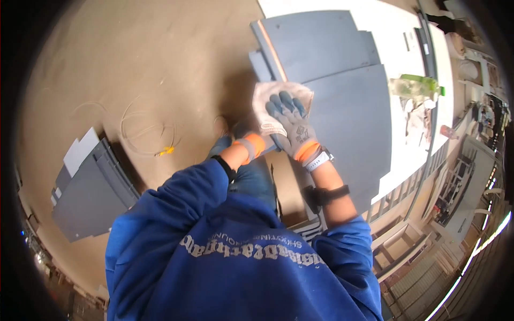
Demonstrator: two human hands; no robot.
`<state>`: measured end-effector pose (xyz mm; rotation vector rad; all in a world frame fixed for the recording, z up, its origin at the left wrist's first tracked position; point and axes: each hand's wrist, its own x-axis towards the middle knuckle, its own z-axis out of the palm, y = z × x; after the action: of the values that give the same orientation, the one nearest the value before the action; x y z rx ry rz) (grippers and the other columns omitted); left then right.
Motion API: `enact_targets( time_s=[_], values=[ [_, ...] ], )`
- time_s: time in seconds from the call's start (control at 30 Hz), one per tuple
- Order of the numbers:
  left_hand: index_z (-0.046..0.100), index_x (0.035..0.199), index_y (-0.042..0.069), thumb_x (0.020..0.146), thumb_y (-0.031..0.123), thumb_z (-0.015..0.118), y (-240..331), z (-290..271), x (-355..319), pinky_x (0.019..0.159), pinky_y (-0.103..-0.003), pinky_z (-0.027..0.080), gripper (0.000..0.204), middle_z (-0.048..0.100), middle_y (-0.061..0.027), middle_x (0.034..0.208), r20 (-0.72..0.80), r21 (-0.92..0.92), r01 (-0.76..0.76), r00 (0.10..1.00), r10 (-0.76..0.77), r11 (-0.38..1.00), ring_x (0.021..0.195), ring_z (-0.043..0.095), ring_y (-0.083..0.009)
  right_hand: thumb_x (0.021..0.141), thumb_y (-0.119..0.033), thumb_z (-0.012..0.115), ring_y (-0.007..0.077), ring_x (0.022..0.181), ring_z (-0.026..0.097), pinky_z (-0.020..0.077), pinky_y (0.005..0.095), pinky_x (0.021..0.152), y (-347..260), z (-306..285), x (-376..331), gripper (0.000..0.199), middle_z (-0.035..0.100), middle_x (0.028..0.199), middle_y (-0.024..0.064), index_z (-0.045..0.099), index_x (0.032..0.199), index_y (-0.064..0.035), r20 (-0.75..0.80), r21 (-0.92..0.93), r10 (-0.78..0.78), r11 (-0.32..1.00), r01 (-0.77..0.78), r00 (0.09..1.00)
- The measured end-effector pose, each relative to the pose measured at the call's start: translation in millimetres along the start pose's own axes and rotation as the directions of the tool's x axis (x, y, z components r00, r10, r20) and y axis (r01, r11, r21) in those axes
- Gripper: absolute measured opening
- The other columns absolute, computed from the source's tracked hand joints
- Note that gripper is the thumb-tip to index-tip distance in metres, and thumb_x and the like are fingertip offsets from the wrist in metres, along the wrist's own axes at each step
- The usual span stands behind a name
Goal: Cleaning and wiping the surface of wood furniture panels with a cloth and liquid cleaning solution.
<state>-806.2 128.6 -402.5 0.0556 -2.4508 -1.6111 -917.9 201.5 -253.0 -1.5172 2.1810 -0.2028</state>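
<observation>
Grey-gloved, the right hand (292, 120) presses flat with fingers spread on a crumpled white cloth (278, 96) atop a grey flat panel (348, 117), while the left hand (267, 136) grips the panel's edge.

Bright, even light; heavy fisheye bend, dark vignette corners

White cloth on grey panel

A crumpled white cloth (278, 99) lies pressed against the left edge of a flat, matte grey panel (348, 123) (its cut edge showing pale and orange-brown). The panel rests on a white worktop, overlapping another grey panel behind it; the cloth is bunched, partly covered by a gloved hand.
</observation>
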Motion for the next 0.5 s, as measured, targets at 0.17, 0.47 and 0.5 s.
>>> enact_targets(
  time_s=[0.17,0.47,0.5],
  values=[
    [0.061,0.108,0.003,0.089,0.026,0.06,64,-43,41,0.06,-0.033,0.05,0.03,0.066,-0.0064,0.083,0.507,-0.372,0.779,0.625,-0.593,0.504,0.061,0.061,-0.0192,0.086,-0.04,0.046,0.031,0.143,0.013,0.0072,0.0446,0.115,90,-4,-4,0.069,0.022,0.153,0.0136,0.028,0.146,-0.0105,-0.196,-0.157,0.446,0.865,-0.477,0.873],
    [0.059,0.111,0.004,0.083,0.017,0.067,61,-40,36,0.058,-0.034,0.054,0.032,0.066,-0.0087,0.086,0.461,-0.32,0.745,0.662,-0.591,0.586,0.067,0.064,-0.0209,0.088,-0.037,0.045,0.0291,0.144,0.013,0.0097,0.0431,0.116,18,18,2,0.066,0.025,0.152,0.0115,0.029,0.146,-0.0104,-0.074,-0.112,0.168,0.978,-0.175,0.983],
    [0.058,0.111,0.003,0.085,0.018,0.066,63,-43,36,0.06,-0.035,0.055,0.031,0.065,-0.0103,0.089,0.537,-0.374,0.831,0.556,-0.635,0.412,0.07,0.065,-0.0225,0.084,-0.039,0.049,0.0295,0.143,0.018,0.0119,0.0458,0.115,30,16,1,0.071,0.024,0.152,0.0113,0.027,0.146,-0.0117,-0.146,-0.175,0.164,0.966,-0.189,0.976]
  ],
)
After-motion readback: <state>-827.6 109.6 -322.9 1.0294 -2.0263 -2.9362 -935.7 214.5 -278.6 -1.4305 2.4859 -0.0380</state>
